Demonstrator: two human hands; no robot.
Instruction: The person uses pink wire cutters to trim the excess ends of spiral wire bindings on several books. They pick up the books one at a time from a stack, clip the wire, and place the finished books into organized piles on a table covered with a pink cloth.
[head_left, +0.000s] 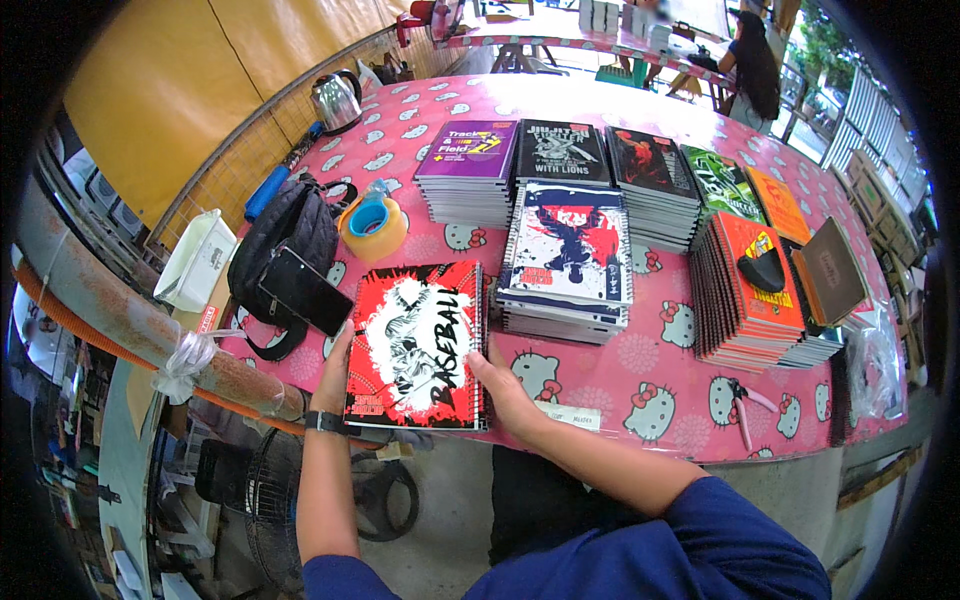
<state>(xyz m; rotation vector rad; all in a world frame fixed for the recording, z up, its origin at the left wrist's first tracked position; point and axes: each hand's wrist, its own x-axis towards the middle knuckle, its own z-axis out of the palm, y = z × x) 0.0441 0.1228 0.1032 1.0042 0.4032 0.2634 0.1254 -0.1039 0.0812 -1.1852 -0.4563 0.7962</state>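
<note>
A spiral-bound notebook with a red, white and black cover lies between my hands at the table's near edge, its black coil on the right. My left hand grips its left edge, the fingers mostly hidden below. On the right edge, my right hand has its thumb over the coil side. Whether more notebooks lie under this one, I cannot tell. Just beyond stands a stack of white and navy spiral notebooks. A black phone rests on a black bag left of the notebook.
Behind are stacks of purple notebooks and black notebooks. Orange notebooks stand right, with pink-handled pliers nearer. A tape roll, a kettle and a rusty pipe are left. A person sits far back.
</note>
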